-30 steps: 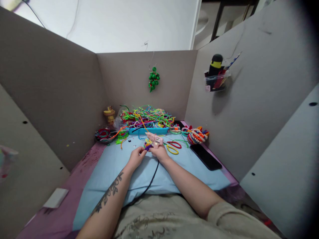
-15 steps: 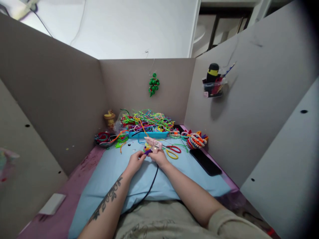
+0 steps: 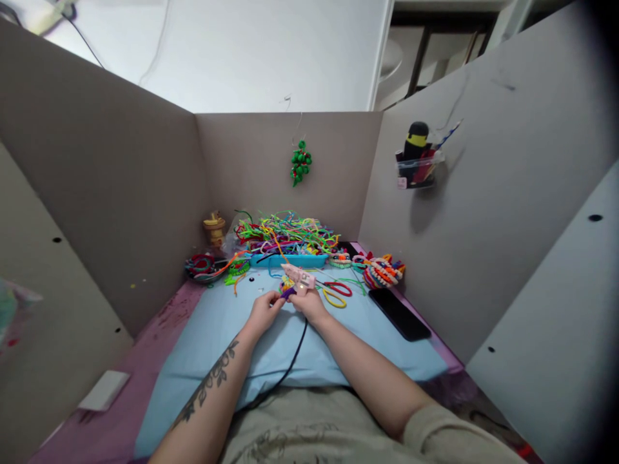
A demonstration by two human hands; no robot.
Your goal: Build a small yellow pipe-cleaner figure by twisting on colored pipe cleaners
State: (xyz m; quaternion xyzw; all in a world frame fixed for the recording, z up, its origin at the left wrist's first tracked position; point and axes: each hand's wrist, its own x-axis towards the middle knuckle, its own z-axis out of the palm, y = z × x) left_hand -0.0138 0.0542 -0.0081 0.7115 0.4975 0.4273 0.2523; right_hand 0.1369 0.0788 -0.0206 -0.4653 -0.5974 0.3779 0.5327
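My right hand grips a pink glue gun, its nozzle pointing left and away; a black cord trails from it toward my body. My left hand pinches a small multicoloured pipe-cleaner piece with a purple end, held right under the gun's tip. Both hands hover over a light blue sheet on the desk.
Behind the hands a blue tray overflows with several coloured pipe cleaners. Red and yellow scissors and a black phone lie to the right, next to a striped craft piece. Grey partition walls enclose three sides.
The view shifted slightly downward and steadied. Both hands stay together at the glue gun and small piece, with almost no movement.
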